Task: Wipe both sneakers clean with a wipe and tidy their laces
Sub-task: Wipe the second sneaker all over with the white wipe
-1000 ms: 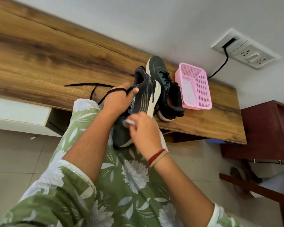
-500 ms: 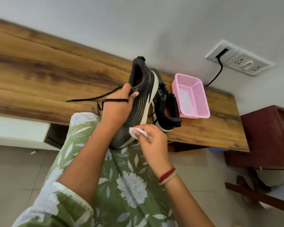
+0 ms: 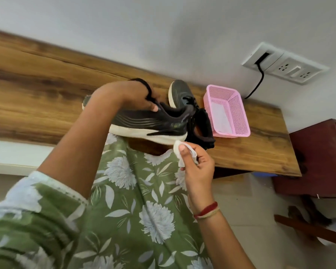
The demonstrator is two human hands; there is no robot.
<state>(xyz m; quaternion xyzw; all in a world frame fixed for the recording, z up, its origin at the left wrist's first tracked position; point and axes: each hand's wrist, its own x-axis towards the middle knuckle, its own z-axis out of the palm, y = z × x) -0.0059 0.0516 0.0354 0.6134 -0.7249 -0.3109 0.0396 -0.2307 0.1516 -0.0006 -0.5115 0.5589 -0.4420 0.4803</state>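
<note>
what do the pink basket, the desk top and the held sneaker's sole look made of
pink basket: likely moulded plastic, matte; its walls are a fine grid of holes.
desk top: wood or wood-look laminate, smooth, with brown grain streaks; cannot tell which.
held sneaker's sole: probably foam or rubber, off-white, matte.

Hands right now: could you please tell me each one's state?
Left hand: grips the nearer sneaker.
Right hand: pinches the wipe.

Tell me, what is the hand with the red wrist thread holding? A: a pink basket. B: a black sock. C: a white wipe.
C: the right hand pinches a crumpled white wipe at the heel of the sneaker that the left hand holds up; the pink basket sits untouched on the table.
</note>
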